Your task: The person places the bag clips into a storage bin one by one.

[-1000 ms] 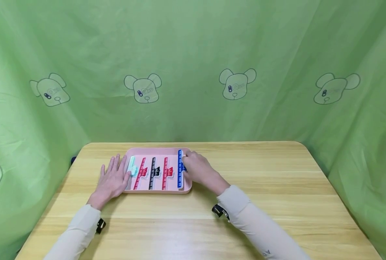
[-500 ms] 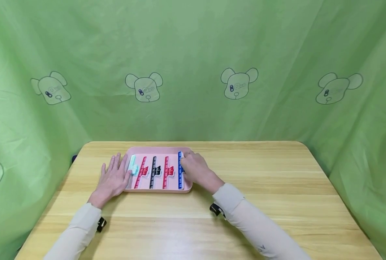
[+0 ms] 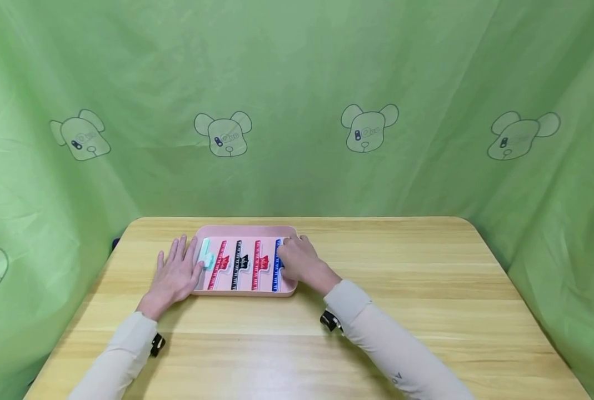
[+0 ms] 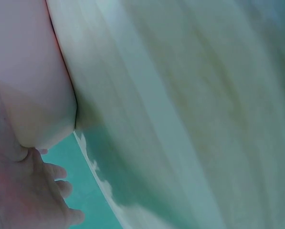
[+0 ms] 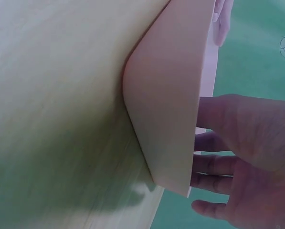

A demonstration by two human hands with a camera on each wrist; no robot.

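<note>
A pink tray (image 3: 216,293) holds several piano-key clips in a row. From the left they are a small mint clip (image 3: 208,255), a red clip (image 3: 218,265), a black clip (image 3: 236,265), another red clip (image 3: 256,265) and a blue clip (image 3: 276,272). My right hand (image 3: 304,260) reaches over the tray's right rim and grips the blue clip by its handle side. In the right wrist view its fingertips are hidden behind the tray wall. My left hand (image 3: 176,275) lies along the tray's left edge, fingers straight, thumb over the rim near the mint clip.
The tray stands at the back left of a wooden table (image 3: 377,266). A green curtain (image 3: 297,183) with printed bear heads hangs behind and at both sides. A small dark blue object (image 3: 115,243) shows past the table's left edge.
The blue clip has come down and settled in the tray, now slanted like its neighbours. My right hand has shifted slightly with it. The left hand stays at the rim.
</note>
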